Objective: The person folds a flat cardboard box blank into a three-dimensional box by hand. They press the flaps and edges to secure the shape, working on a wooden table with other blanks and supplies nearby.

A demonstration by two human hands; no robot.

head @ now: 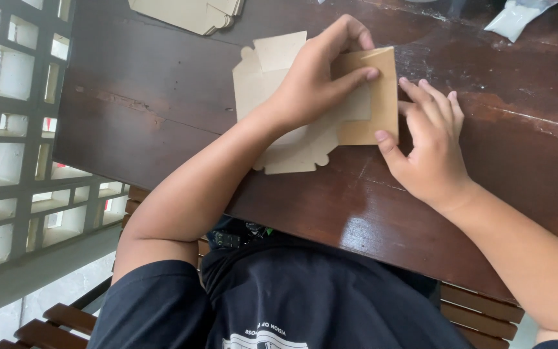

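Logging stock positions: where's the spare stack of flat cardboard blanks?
Head view: the spare stack lies at the table's far edge, top centre-left, beyond the left hand.

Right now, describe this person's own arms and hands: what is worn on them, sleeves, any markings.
Both arms are bare from above the elbow down. The left hand and right hand carry no gloves, rings, watch or bands that show. A short dark navy sleeve covers the left upper arm; it belongs to a dark T-shirt with a white print on the chest.
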